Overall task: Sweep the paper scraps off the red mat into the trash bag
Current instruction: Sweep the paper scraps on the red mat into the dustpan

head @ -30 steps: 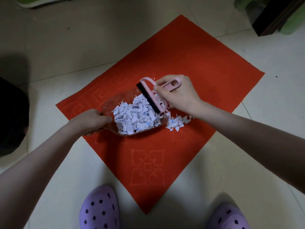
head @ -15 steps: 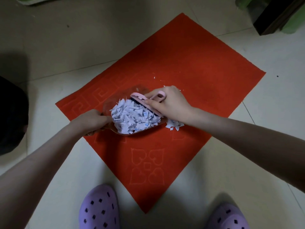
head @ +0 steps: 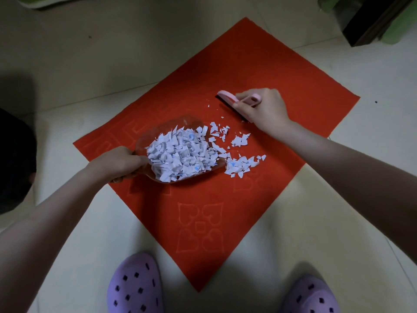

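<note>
Anything flicked off the mat [head: 282,71] would have landed on the floor [head: 67,64]. The heaped scoop [head: 162,129], clenched by the left grip [head: 117,163] at 9 o'clock, might have shed scraps [head: 180,154] if tipped. The right grip [head: 262,107] clasped the brush [head: 225,97] at 1 o'clock, with strays [head: 240,164] between. The mat lay bare toward 12 and 6 o'clock, its edges well off.

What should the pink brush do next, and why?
Probably sweep the pink brush in the right hand toward the clear scoop that the left hand holds. Loose scraps lie on the red mat between brush and scoop.
</note>
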`<state>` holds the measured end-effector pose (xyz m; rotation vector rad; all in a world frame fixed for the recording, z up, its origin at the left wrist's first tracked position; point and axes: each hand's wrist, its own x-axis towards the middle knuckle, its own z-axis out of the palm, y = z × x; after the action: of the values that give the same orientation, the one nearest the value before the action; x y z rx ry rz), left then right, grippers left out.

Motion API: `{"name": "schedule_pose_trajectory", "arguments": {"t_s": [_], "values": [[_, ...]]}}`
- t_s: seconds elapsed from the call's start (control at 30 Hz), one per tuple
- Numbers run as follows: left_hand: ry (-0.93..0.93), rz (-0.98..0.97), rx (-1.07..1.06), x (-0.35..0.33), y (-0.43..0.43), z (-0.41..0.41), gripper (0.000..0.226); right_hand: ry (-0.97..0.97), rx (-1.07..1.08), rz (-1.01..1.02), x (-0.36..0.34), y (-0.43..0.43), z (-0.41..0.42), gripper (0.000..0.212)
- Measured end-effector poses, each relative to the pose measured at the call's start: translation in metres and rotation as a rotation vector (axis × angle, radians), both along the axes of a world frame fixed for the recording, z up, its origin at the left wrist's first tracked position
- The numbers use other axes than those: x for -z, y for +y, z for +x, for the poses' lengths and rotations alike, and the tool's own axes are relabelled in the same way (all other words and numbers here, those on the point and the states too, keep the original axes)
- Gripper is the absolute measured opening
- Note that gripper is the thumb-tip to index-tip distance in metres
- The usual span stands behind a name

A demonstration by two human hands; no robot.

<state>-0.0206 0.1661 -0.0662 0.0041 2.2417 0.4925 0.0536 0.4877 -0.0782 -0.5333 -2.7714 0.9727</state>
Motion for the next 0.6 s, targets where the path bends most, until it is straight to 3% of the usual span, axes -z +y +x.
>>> {"name": "schedule_pose_trajectory", "arguments": {"t_s": [0.23,0.4,0.5,0.6], "values": [[0.004,-0.037,-0.005,-0.005,-0.007,-0.006,0.036,-0.221,-0.186,0.211,0.006,-0.011,-0.020,0.032],[0.014,-0.026,-0.019,0.001,-0.007,-0.006,0.032,-0.350,-0.352,0.126,-0.013,-0.015,-0.001,0.020],[0.015,-0.022,-0.023,0.002,-0.008,-0.005,0.032,-0.303,-0.356,0.031,-0.021,-0.007,0.020,0.018],[0.022,-0.028,-0.018,0.003,-0.007,-0.004,0.032,-0.108,-0.181,0.000,-0.022,0.005,0.028,0.021]]}}
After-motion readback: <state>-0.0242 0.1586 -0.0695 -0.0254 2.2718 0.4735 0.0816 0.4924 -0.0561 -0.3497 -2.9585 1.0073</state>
